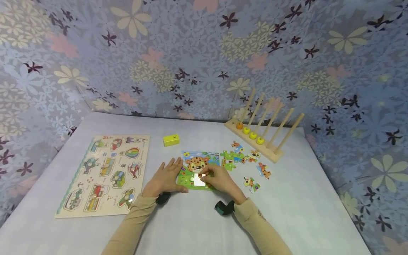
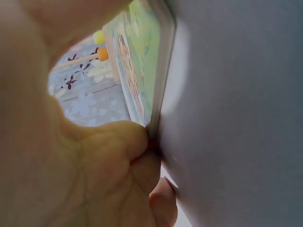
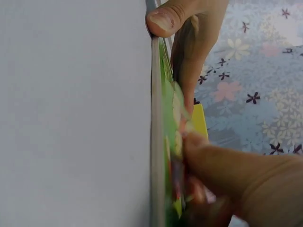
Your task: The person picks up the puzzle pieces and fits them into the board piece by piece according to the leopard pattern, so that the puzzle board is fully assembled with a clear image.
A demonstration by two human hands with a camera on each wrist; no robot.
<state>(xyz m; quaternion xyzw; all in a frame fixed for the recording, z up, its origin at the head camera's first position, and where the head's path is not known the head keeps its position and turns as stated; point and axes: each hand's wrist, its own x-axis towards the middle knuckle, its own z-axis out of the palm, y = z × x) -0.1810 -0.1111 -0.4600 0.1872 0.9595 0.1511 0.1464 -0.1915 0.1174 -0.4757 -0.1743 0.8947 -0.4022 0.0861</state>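
A leopard puzzle board (image 1: 188,180) lies on the table, with a white gap low in its middle. The left hand (image 1: 166,177) rests flat at the board's left side, fingers spread and thumb along the lower left corner. Over the gap, the right hand (image 1: 220,178) pinches a small puzzle piece (image 1: 201,175) between thumb and fingers. In the right wrist view the right thumb and fingers (image 3: 199,146) are close above the board (image 3: 169,109), the piece blurred. The left wrist view shows the left fingers (image 2: 137,142) against the board's edge (image 2: 163,71).
Several loose puzzle pieces (image 1: 229,159) lie right of the board. Behind them stands a wooden peg rack (image 1: 255,144) with orange and yellow beads. A yellow block (image 1: 171,140) sits behind the board, and a large vehicle puzzle (image 1: 108,184) lies at the left.
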